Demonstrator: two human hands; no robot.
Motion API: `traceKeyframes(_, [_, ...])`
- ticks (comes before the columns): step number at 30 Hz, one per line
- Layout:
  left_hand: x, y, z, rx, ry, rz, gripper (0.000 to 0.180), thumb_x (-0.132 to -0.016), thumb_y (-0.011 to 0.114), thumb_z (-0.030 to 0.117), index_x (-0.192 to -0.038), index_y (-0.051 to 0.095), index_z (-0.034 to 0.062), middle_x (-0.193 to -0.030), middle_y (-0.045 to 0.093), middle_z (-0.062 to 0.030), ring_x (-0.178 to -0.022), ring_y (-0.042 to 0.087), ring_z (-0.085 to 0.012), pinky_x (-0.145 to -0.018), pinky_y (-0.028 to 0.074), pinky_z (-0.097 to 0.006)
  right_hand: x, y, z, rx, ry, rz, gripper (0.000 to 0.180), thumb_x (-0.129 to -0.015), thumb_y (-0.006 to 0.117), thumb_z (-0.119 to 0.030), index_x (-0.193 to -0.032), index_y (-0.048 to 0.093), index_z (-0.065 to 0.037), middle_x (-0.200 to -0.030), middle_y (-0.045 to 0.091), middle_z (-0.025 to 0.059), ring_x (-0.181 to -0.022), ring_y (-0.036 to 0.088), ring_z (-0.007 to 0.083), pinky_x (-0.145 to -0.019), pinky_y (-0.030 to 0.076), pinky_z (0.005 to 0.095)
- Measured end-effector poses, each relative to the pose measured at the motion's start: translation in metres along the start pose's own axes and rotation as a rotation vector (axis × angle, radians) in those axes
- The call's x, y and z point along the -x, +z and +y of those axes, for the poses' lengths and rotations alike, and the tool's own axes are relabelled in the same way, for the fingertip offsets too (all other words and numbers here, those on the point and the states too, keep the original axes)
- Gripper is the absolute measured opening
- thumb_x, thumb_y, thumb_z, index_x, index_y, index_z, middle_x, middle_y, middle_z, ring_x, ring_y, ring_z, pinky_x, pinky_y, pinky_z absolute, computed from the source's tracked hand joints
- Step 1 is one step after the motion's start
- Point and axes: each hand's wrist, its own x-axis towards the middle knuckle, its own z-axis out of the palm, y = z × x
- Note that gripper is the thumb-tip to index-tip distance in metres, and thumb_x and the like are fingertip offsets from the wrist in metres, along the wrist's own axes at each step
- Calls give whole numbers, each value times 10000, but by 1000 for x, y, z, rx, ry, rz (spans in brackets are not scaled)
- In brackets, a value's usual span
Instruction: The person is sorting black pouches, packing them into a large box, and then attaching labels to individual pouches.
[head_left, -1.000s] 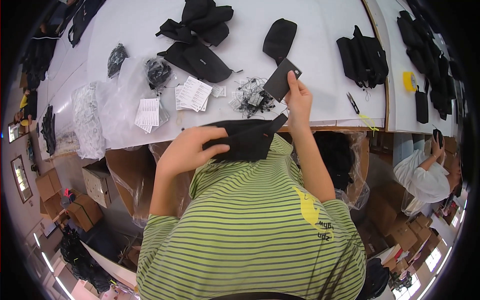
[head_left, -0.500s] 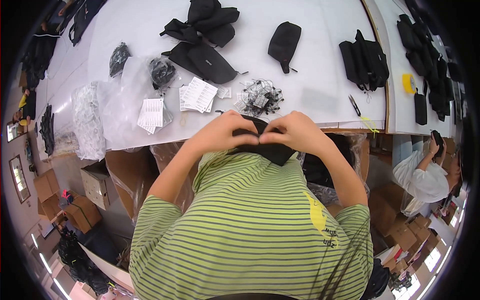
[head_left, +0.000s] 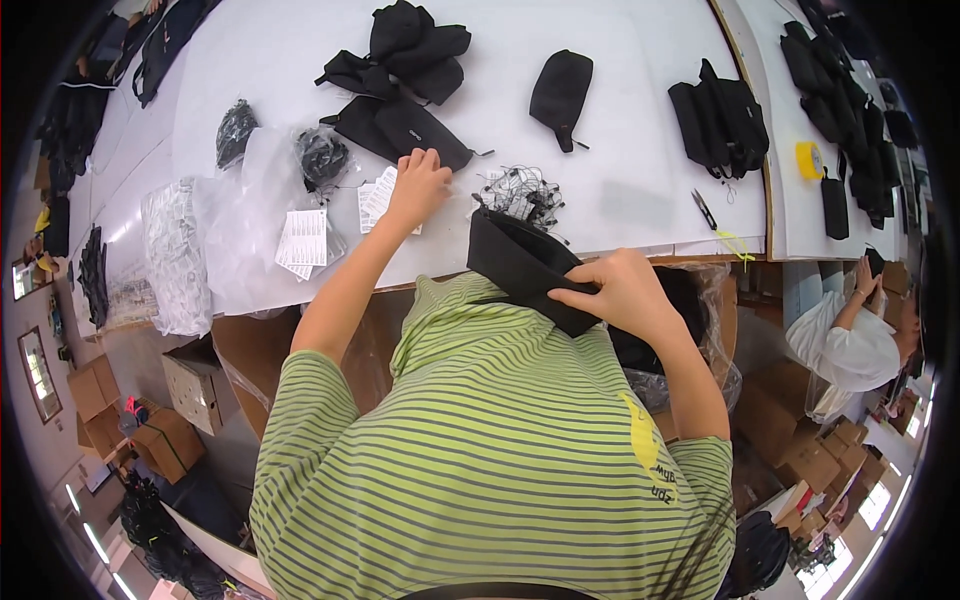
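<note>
A black zip pouch (head_left: 515, 262) lies against my front at the table's edge, its mouth gaping toward the far side. My right hand (head_left: 618, 290) pinches the pouch's right rim between thumb and fingers. Farther off and to the left, my left hand (head_left: 420, 188) reaches down over white printed cards (head_left: 376, 200), its fingers curled; whatever is under the fingertips is hidden. Just beyond that hand lies another black pouch (head_left: 408, 128). A tangle of thin strings with small black ends (head_left: 522, 195) sits between the hands, beyond the held pouch.
More black pouches (head_left: 420, 50) are heaped at the back, with a single one (head_left: 560, 95) and a group (head_left: 718, 125) farther right. Clear plastic bags (head_left: 180, 250) and a card stack (head_left: 303, 240) lie left. Snips (head_left: 705, 208) and yellow tape (head_left: 809, 160) are right; a co-worker (head_left: 845, 340) sits beyond.
My left hand has let go of the pouch and moved forward and left to the cards. My right hand keeps its grip, and the pouch's mouth now shows wide.
</note>
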Motion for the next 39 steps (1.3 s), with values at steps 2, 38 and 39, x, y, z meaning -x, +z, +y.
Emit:
traceKeyframes(2, [-4, -14, 7, 112, -27, 58, 193, -643, 757, 145, -809, 661, 120, -927, 541, -34, -951, 477, -234, -866, 337, -380, 1, 1, 0, 113, -98, 155, 251, -748, 711, -340, -691, 694, -96, -522, 563, 91, -511, 559, 277, -501, 434, 360])
traceKeyframes(38, [-4, -107, 143, 2078, -780, 377, 470, -758, 751, 110, -1157, 521, 14, -1065, 601, -87, -1012, 578, -203, -897, 458, -340, -28, 40, -19, -866, 249, 800, 233, -934, 542, -192, -913, 710, -32, -582, 541, -4, -537, 449, 77, -536, 348, 245])
traceKeyframes(39, [-4, -108, 142, 2077, -778, 372, 470, -758, 751, 110, -1157, 521, 14, -1065, 601, -87, -1012, 578, -203, -897, 458, -340, -30, 42, -11, -867, 251, 804, 233, -934, 542, -192, -913, 710, -32, -582, 541, -4, -537, 449, 77, -536, 348, 245])
